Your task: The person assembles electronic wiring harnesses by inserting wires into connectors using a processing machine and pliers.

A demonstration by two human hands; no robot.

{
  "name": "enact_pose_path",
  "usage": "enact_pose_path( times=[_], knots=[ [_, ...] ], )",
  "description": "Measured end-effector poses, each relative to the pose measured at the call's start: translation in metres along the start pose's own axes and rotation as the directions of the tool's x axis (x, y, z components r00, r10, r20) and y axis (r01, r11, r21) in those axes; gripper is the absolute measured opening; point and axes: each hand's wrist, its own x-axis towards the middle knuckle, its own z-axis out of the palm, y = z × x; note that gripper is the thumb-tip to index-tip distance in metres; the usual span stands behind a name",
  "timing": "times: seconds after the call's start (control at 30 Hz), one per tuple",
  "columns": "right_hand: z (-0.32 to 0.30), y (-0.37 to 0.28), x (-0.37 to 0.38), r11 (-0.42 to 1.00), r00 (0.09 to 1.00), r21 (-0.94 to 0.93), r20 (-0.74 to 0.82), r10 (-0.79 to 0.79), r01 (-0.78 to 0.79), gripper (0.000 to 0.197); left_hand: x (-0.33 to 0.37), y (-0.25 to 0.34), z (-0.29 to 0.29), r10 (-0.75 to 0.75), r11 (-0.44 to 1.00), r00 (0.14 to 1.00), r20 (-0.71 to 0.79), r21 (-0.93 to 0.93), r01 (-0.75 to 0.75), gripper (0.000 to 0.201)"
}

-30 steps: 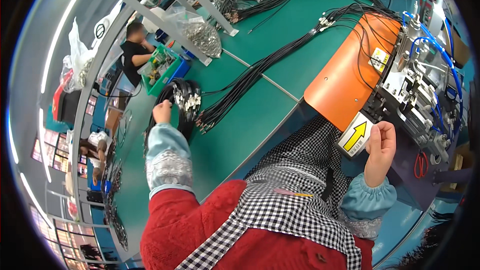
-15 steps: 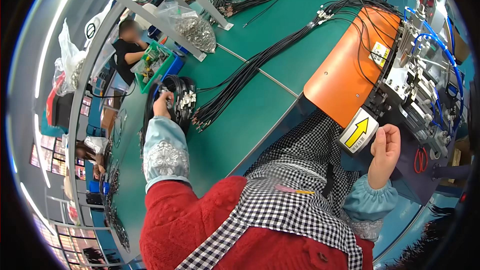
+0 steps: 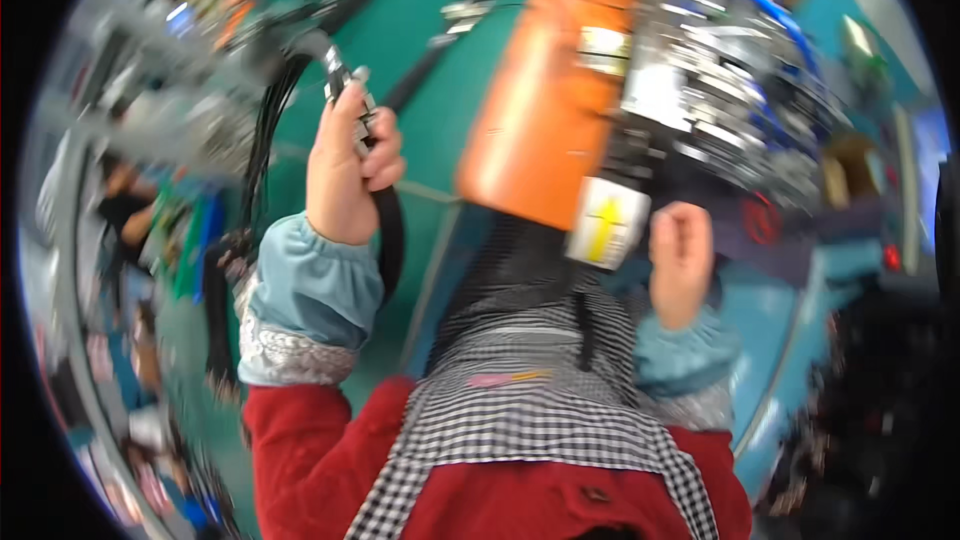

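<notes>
My left hand [image 3: 350, 165] is raised over the left part of the green table [image 3: 425, 155], its fingers wrapped round a bundle of black cables [image 3: 391, 240]. Silver connector ends show at the thumb, and the cables curve down past the wrist on both sides. My right hand [image 3: 682, 265] is held with curled, closed fingers beside the white block with a yellow arrow [image 3: 608, 224]. Nothing shows in that hand, and it appears apart from the block. Motion blur softens the whole view.
An orange plate [image 3: 530, 110] adjoins a metal machine [image 3: 705, 80] with blue tubes. More black cables [image 3: 410, 80] lie on the table behind the left hand. At far left are a green bin [image 3: 187, 240] and another person [image 3: 125, 205]. Red-handled scissors [image 3: 762, 218] lie right of the machine.
My left hand has lifted the cable bundle from beside the green bin, up and toward the machine. The view has turned right; my right hand stays near the arrow block.
</notes>
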Motion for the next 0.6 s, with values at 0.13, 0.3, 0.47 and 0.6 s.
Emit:
enact_pose_path(
  times=[0.13, 0.3, 0.47, 0.6],
  knots=[
    [-0.050, 0.049, 0.020, 0.916, 0.931, -0.386, -0.281, -0.232, 0.112, 0.008, 0.063, -0.062, -0.027, -0.195, 0.973, 0.976, 0.093, -0.111, 0.205, 0.016],
    [-0.182, 0.114, 0.063, 0.327, 0.868, -0.945, -0.181, -0.463, -0.022, 0.027, 0.074, -0.073, -0.020, -0.267, 0.934, 0.956, 0.122, -0.209, 0.288, 0.022],
    [-0.251, 0.147, 0.089, 0.216, 0.955, -0.965, 0.084, -0.286, 0.150, 0.040, 0.063, -0.069, -0.005, -0.198, 0.899, 0.951, 0.237, -0.342, 0.272, 0.026],
    [-0.261, 0.153, 0.100, 0.131, 0.996, -0.988, -0.084, -0.029, -0.080, 0.031, 0.053, -0.065, -0.007, -0.166, 0.879, 0.950, 0.262, -0.397, 0.264, 0.023]
  ],
)
